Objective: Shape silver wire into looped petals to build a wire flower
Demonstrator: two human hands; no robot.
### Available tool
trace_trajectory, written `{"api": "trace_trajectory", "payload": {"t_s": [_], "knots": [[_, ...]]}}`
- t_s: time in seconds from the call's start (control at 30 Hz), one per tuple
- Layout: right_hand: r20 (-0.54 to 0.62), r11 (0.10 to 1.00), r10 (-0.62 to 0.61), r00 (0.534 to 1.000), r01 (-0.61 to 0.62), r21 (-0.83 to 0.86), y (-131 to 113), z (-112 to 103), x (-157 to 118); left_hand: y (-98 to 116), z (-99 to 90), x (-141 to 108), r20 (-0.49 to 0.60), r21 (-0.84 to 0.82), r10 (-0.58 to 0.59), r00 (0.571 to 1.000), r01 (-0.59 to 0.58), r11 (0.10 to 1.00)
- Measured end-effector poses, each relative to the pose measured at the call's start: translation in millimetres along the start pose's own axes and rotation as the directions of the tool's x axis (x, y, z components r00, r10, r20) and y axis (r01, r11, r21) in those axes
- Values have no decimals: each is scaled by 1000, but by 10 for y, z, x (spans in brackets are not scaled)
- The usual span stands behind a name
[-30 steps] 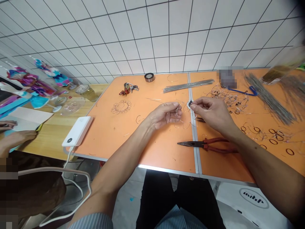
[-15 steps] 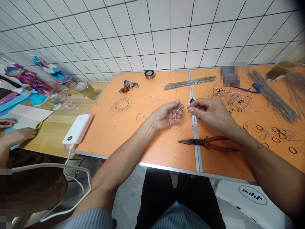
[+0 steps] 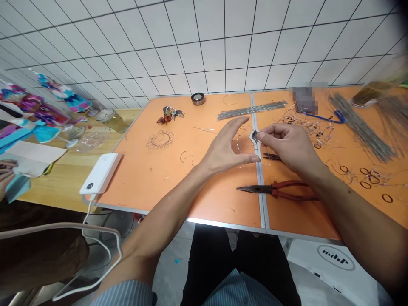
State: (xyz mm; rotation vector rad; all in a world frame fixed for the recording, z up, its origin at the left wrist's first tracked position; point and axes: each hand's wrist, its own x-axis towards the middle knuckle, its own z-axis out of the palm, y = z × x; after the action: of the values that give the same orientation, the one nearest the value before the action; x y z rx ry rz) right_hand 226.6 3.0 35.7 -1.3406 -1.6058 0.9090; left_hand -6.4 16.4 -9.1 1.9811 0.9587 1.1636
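Red-handled pliers (image 3: 280, 192) just below the right hand (image 3: 288, 146), near wire rings (image 3: 365, 185)

On the folding table (image 3: 143, 187) we see needle-nose pliers (image 3: 255, 190) at lower centre-right, with a bundle of wire rods (image 3: 251, 110) behind them near the far edge and a roll of tape (image 3: 198, 98) farther left along that edge. A wire flower (image 3: 160, 140) lies left of centre, a power bank (image 3: 100, 173) sits on the near left corner, and wire rings (image 3: 366, 178) lie at right. Beyond the table's left edge, a glass jar (image 3: 112, 121) stands on a wooden table (image 3: 63, 199).
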Motion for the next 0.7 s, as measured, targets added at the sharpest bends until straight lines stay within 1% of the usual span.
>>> {"api": "trace_trajectory", "payload": {"t_s": [0.07,0.13,0.23,0.3,0.33,0.4,0.43,0.47,0.5,0.57,0.63,0.67,0.7], "knots": [[24,998,19,1000,-21,63,18,-9,0,-78,16,-3,35,13,45,998,-46,999],[56,988,54,997,-62,140,48,-7,0,-106,38,-15,31,2,68,997,-68,998],[114,960,98,989,-124,250,86,3,2,-46,74,-38,-8,-27,49,999,-49,998],[108,962,96,990,-120,245,86,-1,3,34,88,-45,-63,-77,2,998,-7,997],[79,972,83,993,-98,211,78,-7,5,75,89,-45,-105,-120,-35,994,22,993],[9,992,39,999,-40,121,53,-23,10,140,75,-36,-210,-269,-157,965,97,958],[-19,996,16,1000,-14,86,41,-31,14,160,61,-30,-229,-363,-242,943,148,920],[-32,998,-3,999,5,63,32,-36,18,171,44,-24,-212,-459,-335,918,209,863],[-29,999,-16,999,17,48,27,-39,23,173,28,-19,-153,-544,-426,892,284,789],[0,1000,-20,1000,20,18,27,-37,31,163,2,-13,28,-647,-552,833,436,625],[43,1000,-7,999,8,-18,34,-32,38,153,-7,-9,185,-670,-600,779,546,503],[60,1000,0,998,2,-28,40,-33,41,154,-6,-6,228,-670,-612,758,578,466],[65,1000,0,998,2,-30,46,-39,45,160,-4,-2,250,-670,-625,739,598,439]]}}
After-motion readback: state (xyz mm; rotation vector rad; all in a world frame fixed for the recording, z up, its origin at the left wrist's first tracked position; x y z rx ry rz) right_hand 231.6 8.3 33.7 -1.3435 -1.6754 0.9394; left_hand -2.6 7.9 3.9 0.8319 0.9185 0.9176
